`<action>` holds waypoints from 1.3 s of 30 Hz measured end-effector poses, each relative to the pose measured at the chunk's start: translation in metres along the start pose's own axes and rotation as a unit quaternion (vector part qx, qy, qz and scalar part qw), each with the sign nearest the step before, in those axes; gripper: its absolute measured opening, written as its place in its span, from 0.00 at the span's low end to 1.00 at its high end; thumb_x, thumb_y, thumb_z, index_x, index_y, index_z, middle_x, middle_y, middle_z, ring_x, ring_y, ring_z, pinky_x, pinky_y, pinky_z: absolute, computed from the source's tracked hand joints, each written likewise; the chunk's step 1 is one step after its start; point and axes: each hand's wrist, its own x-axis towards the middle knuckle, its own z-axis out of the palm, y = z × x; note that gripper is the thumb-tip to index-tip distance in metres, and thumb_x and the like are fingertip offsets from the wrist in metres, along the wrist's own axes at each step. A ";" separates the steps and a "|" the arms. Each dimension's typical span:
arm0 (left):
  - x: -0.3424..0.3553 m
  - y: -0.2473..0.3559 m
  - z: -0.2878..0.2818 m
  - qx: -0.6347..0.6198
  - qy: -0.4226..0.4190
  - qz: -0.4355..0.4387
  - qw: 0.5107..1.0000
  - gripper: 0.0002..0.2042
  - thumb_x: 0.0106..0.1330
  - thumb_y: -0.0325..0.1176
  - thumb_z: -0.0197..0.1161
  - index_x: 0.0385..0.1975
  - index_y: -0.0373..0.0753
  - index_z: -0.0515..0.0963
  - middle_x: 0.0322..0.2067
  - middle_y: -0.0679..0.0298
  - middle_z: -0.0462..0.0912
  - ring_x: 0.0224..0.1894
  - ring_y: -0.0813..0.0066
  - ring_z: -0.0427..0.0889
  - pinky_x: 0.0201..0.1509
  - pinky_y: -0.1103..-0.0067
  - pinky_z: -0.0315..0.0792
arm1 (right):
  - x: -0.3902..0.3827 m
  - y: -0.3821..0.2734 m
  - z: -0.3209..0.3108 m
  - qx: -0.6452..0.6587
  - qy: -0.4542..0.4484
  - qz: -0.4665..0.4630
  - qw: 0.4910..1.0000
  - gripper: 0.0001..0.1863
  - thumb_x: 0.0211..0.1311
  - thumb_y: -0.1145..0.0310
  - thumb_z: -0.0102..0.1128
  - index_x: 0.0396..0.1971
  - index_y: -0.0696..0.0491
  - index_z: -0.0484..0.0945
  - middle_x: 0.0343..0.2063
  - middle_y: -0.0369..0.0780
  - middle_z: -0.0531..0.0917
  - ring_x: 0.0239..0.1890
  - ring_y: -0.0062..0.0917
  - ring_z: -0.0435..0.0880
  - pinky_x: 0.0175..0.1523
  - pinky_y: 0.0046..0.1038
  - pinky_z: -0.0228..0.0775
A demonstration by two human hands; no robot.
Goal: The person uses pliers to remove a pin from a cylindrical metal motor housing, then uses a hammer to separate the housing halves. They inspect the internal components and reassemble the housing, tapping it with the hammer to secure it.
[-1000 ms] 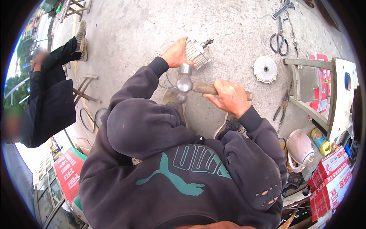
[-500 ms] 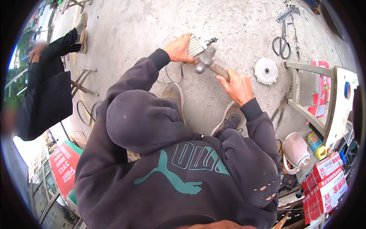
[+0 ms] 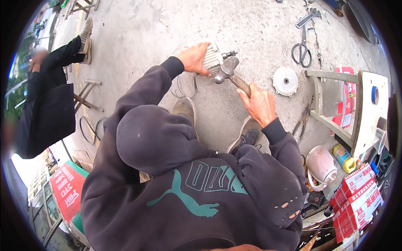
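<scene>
My left hand [image 3: 194, 59] is wrapped around a finned, light-metal motor housing [image 3: 212, 58], which it holds above the concrete. A dark shaft [image 3: 229, 54] sticks out of the housing's right side. In my right hand [image 3: 260, 104] is the wooden handle of a ball-peen hammer [image 3: 227, 69]. Its steel head overlaps the lower right edge of the housing; whether the two touch I cannot tell. Thin wires [image 3: 195, 85] hang below the housing. To the right, a round pale metal end cover [image 3: 285, 81] lies flat on the ground.
Scissors [image 3: 301, 54] and an adjustable wrench [image 3: 308, 18] lie at the far right. A wooden stool [image 3: 335, 75] lies on its side near a pink kettle [image 3: 320, 163], a yellow bottle [image 3: 345, 158] and red-white boxes [image 3: 356, 201]. Another person [image 3: 50, 104] sits at the left.
The hammer head, blurred before, is now sharp and sits slightly lower against the housing's edge. Both hands keep their grips. The whole view has shifted a little.
</scene>
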 end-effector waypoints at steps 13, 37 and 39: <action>0.005 -0.005 0.016 0.023 -0.007 -0.008 1.000 0.57 0.43 0.48 0.81 0.69 0.24 0.54 0.58 0.34 0.71 0.60 0.39 0.75 0.64 0.64 0.72 | -0.001 -0.031 -0.021 0.030 -0.002 -0.019 0.999 0.26 0.68 0.45 0.61 0.28 0.57 0.76 0.19 0.52 0.82 0.22 0.48 0.84 0.28 0.44 0.74; 0.003 0.026 0.009 0.016 -0.027 -0.031 0.999 0.59 0.41 0.52 0.81 0.68 0.22 0.53 0.61 0.33 0.67 0.63 0.40 0.72 0.68 0.63 0.68 | -0.013 0.015 -0.018 0.018 -0.007 0.121 0.993 0.31 0.67 0.42 0.58 0.30 0.61 0.80 0.23 0.55 0.84 0.29 0.53 0.85 0.37 0.49 0.75; 0.000 0.014 0.010 0.010 -0.028 -0.031 0.999 0.61 0.42 0.55 0.81 0.69 0.22 0.52 0.62 0.33 0.66 0.65 0.40 0.70 0.70 0.64 0.66 | -0.011 0.010 -0.014 0.057 -0.020 0.134 0.989 0.34 0.68 0.39 0.55 0.29 0.62 0.80 0.25 0.57 0.83 0.33 0.54 0.85 0.41 0.50 0.75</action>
